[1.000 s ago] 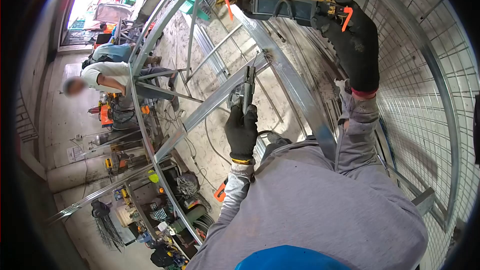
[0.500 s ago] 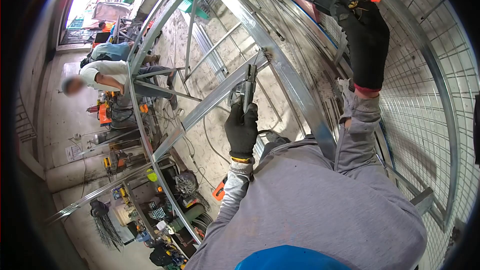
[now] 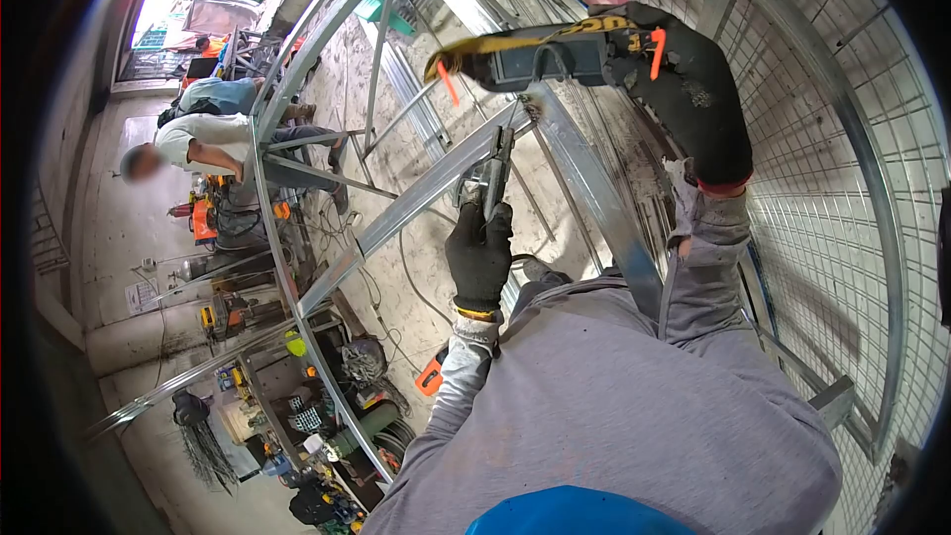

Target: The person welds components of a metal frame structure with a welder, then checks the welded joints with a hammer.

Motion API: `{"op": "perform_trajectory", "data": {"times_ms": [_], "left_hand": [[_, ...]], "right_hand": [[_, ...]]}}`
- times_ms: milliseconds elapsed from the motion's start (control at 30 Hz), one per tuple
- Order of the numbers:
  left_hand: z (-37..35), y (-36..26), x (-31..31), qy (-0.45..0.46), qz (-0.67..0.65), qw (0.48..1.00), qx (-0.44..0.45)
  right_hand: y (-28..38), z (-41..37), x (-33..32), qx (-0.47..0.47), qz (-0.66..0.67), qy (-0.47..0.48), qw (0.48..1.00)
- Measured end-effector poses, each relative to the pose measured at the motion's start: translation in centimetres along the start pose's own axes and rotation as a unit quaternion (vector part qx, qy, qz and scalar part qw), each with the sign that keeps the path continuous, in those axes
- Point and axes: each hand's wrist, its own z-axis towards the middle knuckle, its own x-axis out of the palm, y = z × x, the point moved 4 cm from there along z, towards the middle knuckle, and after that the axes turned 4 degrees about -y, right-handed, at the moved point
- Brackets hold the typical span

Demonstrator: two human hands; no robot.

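Observation:
My left hand (image 3: pixel 479 260), in a black glove, is closed around a grey metal welding electrode holder (image 3: pixel 487 173), its tip pointing up toward the frame. Just beyond it, a steel frame (image 3: pixel 416 203) of square tubes has a dark-marked joint (image 3: pixel 532 107). In my right hand (image 3: pixel 693 99), also black-gloved, is a dark welding mask (image 3: pixel 570 54) with a yellow lettered band and orange pieces at its ends. The mask hangs over the frame's joint, seen nearly edge-on; the fingers behind it are partly hidden.
A wire mesh panel (image 3: pixel 842 238) rises on the right. Long steel bars lie on the floor beyond the frame. Another person (image 3: pixel 213 144) bends over at the left. Tools crowd a shelf (image 3: pixel 263 396) at lower left; an orange object (image 3: pixel 431 374) lies near my left arm.
My right hand has brought the welding mask down and to the left, over the frame's joint, turning it. My left hand stays almost still with the electrode holder.

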Motion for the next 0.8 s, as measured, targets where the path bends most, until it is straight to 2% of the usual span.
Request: {"op": "perform_trajectory", "data": {"times_ms": [133,233,333,433,500,633,700,733,800], "left_hand": [[0.0,0.2,0.1,-0.008,-0.004,1.000,0.005],[0.1,0.4,0.0,0.003,0.020,1.000,0.009],[0.1,0.3,0.0,-0.002,0.015,1.000,0.018],[0.2,0.2,0.0,-0.004,0.013,1.000,0.021],[0.2,0.5,-0.1,-0.003,0.012,1.000,0.022],[0.3,-0.2,-0.2,0.009,0.047,0.999,0.013],[0.3,-0.2,-0.3,0.013,0.053,0.999,0.004],[0.3,-0.1,-0.3,0.019,0.059,0.998,-0.006],[0.4,0.0,-0.4,0.018,0.066,0.998,-0.008]], "right_hand": [[0.1,-0.2,0.4,0.039,-0.037,0.052,0.997],[0.0,-0.4,0.5,0.012,0.009,0.052,0.999],[-0.1,-0.2,0.7,0.056,0.013,0.083,0.995],[0.3,-0.7,0.7,0.033,0.026,0.093,0.995],[1.3,-1.7,0.5,-0.038,0.028,0.034,0.998],[1.1,-2.4,-0.1,0.027,0.050,0.036,0.998],[1.8,-2.1,0.2,-0.055,0.026,0.065,0.996],[1.5,-2.1,0.2,-0.056,0.027,0.068,0.996],[-0.6,-2.6,-0.4,0.015,0.070,0.062,0.996]]}}
